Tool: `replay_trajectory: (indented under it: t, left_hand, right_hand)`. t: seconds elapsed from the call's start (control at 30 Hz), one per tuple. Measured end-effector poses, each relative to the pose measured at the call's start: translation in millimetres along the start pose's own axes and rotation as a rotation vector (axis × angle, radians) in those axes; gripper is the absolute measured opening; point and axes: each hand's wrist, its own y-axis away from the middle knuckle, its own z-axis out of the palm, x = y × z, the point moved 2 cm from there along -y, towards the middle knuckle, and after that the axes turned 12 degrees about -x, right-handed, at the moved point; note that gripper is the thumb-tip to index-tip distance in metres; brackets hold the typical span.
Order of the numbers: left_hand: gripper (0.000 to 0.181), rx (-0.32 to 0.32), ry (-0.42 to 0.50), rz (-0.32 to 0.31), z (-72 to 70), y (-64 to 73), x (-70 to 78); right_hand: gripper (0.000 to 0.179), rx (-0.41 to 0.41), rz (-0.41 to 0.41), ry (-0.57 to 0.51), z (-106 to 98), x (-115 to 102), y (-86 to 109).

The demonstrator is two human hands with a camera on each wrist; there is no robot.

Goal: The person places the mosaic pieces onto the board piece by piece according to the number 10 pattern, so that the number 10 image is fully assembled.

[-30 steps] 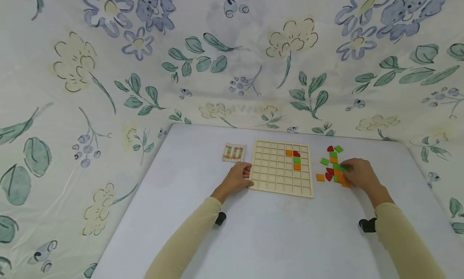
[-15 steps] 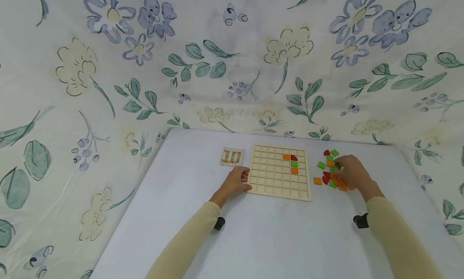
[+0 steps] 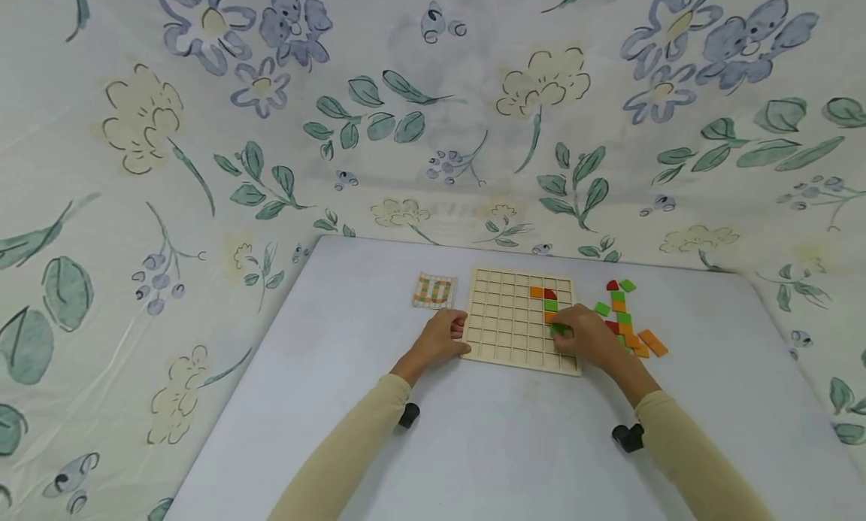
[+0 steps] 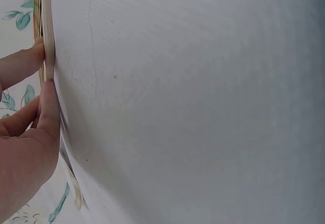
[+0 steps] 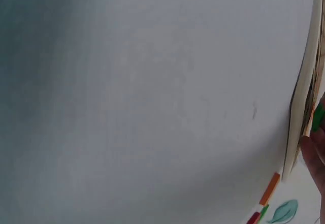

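A square pale wooden grid board (image 3: 504, 318) lies on the table, with two orange tiles, a green tile (image 3: 551, 305) and a red quarter-round tile (image 3: 550, 293) set in cells at its right. My left hand (image 3: 438, 336) grips the board by its near left corner; in the left wrist view its fingers (image 4: 49, 109) are right against the board's edge. Over the right part of the board my right hand (image 3: 585, 337) pinches a green tile (image 5: 318, 117), close below the orange tile (image 3: 549, 318). The fingers partly cover that green tile.
Right of the board lies a loose scatter of green, orange and red tiles, among them an orange tile (image 3: 653, 343). A small checked pattern card (image 3: 434, 291) lies left of the board. Behind the white table (image 3: 501, 446) hangs a floral cloth (image 3: 446, 130).
My right hand has moved left from the scattered tiles to the board, carrying a green tile. The left hand stays at the board's corner.
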Motion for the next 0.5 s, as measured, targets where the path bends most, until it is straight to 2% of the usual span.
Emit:
replay_trajectory:
  t: [0.2, 0.4, 0.5]
  left_hand:
    - [0.063, -0.005, -0.01, 0.013, 1.2, 0.6, 2.7]
    - [0.064, 0.004, -0.046, 0.016, -0.2, -0.4, 3.3]
    - [0.064, 0.005, -0.05, 0.012, -0.4, -1.0, 2.8]
  right_hand:
    - [0.025, -0.008, -0.041, 0.028, 7.3, -1.7, -1.2]
    - [0.015, -0.007, -0.101, 0.036, 7.0, 3.3, -1.0]
    - [0.015, -0.018, -0.122, 0.054, 7.1, 4.5, -0.9]
